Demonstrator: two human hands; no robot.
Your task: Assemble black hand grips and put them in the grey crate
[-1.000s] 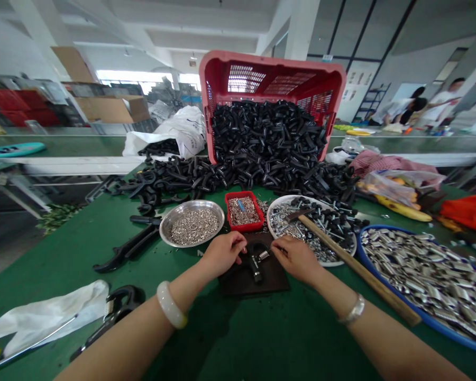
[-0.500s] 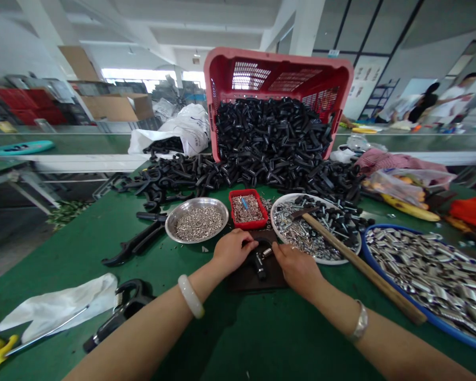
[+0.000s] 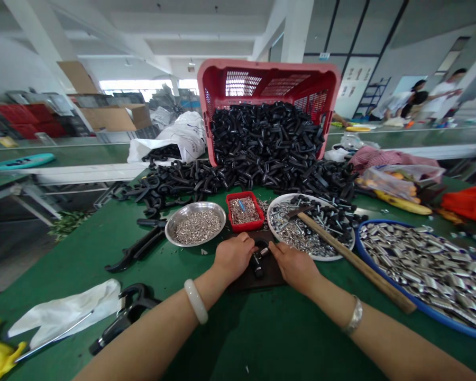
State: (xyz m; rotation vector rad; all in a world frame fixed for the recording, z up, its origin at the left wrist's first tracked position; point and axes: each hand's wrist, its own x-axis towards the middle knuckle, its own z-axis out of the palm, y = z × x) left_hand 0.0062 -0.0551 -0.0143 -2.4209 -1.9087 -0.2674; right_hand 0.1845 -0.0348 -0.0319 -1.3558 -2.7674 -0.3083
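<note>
Between my hands a black curved clamp part (image 3: 257, 267) lies on a dark flat board (image 3: 269, 281), its stubby end toward me. A small ribbed silver piece (image 3: 265, 251) shows at its middle. My left hand (image 3: 232, 259) is closed on the clamp's left side, fingertips bent over it. From the right, my right hand (image 3: 295, 265) pinches the clamp's other side with thumb and fingers; the exact contact is partly hidden. Just beyond stand a red tray of small metal pins (image 3: 244, 228), a steel bowl of small metal parts (image 3: 170, 238) and a white tray of bolts (image 3: 273, 234).
A wooden-handled hammer (image 3: 353, 256) lies across the white tray. To its right sits a blue basin (image 3: 428, 308) of silver plates. A tipped red crate (image 3: 267, 66) spills black parts (image 3: 269, 137) behind. Left are an assembled clamp (image 3: 127, 317) and white cloth (image 3: 69, 307).
The view has shifted slightly, moving the surroundings a little left. My left fingers have drawn in closer over the clamp; both hands remain at it.
</note>
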